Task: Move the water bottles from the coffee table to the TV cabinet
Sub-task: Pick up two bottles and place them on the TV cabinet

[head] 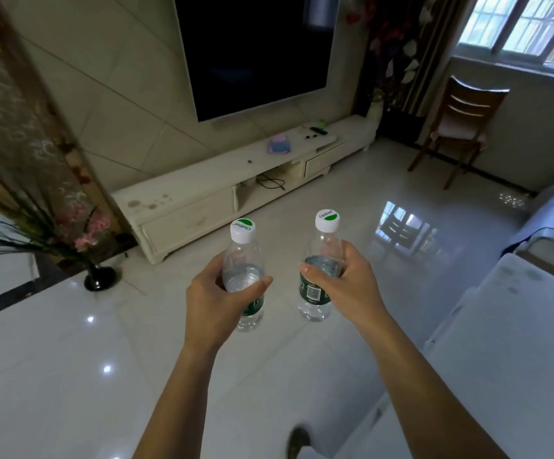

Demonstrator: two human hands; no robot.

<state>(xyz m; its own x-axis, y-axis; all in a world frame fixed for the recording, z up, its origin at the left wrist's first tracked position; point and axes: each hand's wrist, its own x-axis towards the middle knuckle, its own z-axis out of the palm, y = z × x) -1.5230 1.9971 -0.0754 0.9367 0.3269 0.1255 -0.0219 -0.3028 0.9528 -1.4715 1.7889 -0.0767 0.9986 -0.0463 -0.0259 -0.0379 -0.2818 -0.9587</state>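
The left hand (217, 298) was wrapped around the middle of a clear plastic water bottle with a white-and-green cap (243, 260), thumb across the near side and fingers curled behind, so the bottle stayed upright with its cap toward the far wall. The right hand (345, 279) gripped a second clear plastic bottle with a dark green label and the same white-and-green cap (318, 276) in much the same way, high on the body above the label, the base hanging free below. Both bottles were carried in the air over the glossy white tiled floor (70, 359), near each other but apart, each only partly full. Held one per hand, they probably allowed a single trip instead of two.

The long cream TV cabinet (202, 193) stood against the far wall beneath the dark wall-mounted television (255, 51), well apart from the bottles. Its top carried a pink and blue cloth-like item (279, 144) and a black remote (318, 130) toward the right, while its left stretch showed bare surface with faint stains, which looked the likelier place to set the bottles. The pale worktop (517, 342) lay near on the right.
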